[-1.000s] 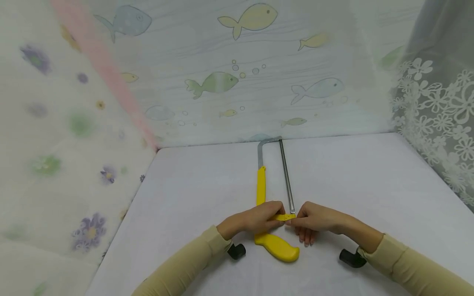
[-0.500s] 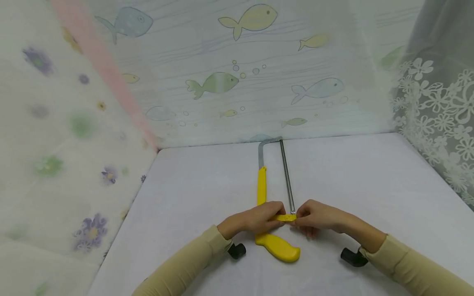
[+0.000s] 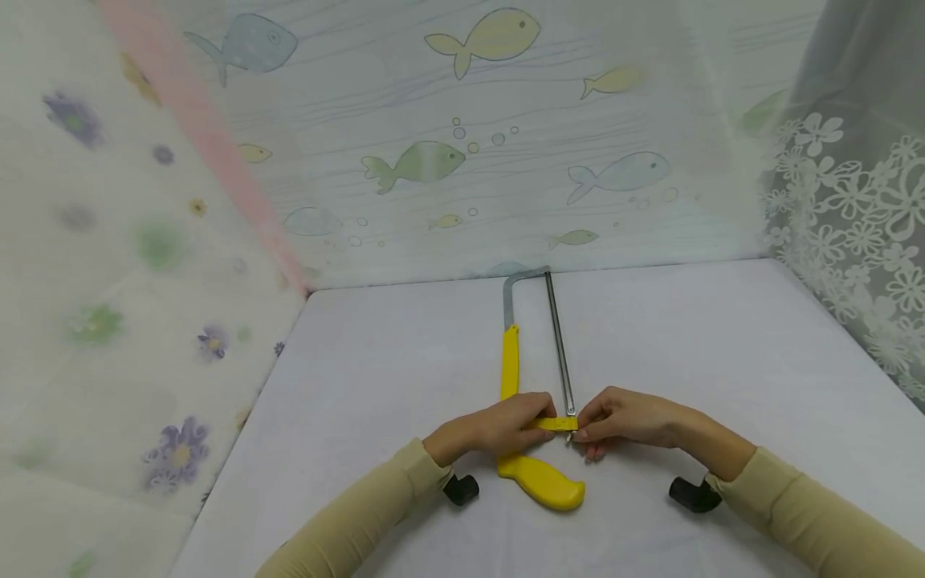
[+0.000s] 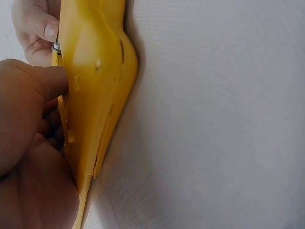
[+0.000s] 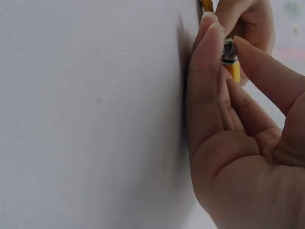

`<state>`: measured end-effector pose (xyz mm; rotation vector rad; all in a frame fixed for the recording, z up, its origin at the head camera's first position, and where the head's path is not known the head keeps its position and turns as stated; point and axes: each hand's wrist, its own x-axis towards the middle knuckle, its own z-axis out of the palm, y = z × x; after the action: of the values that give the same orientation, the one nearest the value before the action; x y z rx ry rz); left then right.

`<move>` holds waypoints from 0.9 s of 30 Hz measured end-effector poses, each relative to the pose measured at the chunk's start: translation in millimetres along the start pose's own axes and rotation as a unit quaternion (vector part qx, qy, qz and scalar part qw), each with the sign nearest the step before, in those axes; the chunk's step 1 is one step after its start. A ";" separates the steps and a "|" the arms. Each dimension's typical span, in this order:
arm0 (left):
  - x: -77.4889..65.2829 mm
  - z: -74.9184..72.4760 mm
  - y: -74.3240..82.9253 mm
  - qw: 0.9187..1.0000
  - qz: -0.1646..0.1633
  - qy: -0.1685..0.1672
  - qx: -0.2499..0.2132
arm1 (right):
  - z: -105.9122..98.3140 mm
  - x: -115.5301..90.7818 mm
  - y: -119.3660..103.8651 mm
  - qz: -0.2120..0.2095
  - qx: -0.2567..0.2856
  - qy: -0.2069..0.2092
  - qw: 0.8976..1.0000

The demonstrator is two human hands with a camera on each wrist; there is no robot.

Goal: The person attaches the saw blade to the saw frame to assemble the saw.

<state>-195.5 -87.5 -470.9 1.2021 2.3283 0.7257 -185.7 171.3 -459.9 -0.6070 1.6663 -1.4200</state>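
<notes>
A hacksaw (image 3: pixel 510 361) with a yellow handle (image 3: pixel 545 483) and a grey metal bow lies on the white table, its blade (image 3: pixel 558 345) on the right side. My left hand (image 3: pixel 502 427) grips the yellow lower arm of the frame (image 3: pixel 560 424); in the left wrist view its thumb presses against the yellow plastic (image 4: pixel 95 90). At that arm's outer end, my right hand (image 3: pixel 632 417) pinches a small metal wing nut (image 3: pixel 569 438). Thumb and fingers meet around this metal piece (image 5: pixel 229 51) in the right wrist view, partly hiding it.
The white-covered table (image 3: pixel 390 345) ends at a back curtain with fish drawings (image 3: pixel 433 160). A flowered sheet (image 3: pixel 130 321) hangs at the left, lace (image 3: pixel 853 209) at the right. Black wrist-worn devices (image 3: pixel 695 494) stick out below both sleeves.
My right hand has shifted slightly right and its fingers have changed position, leaving the small wing nut showing below the frame arm. The left hand and the hacksaw have stayed put.
</notes>
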 end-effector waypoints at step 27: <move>-6.9 -0.2 -5.9 0.998 0.021 0.064 0.003 | -12.8 -21.9 -27.0 0.059 -0.224 0.119 0.965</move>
<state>-195.5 -96.2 -473.5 1.2445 2.4162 0.8332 -189.0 189.4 -427.7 -0.5860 2.2058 -1.0652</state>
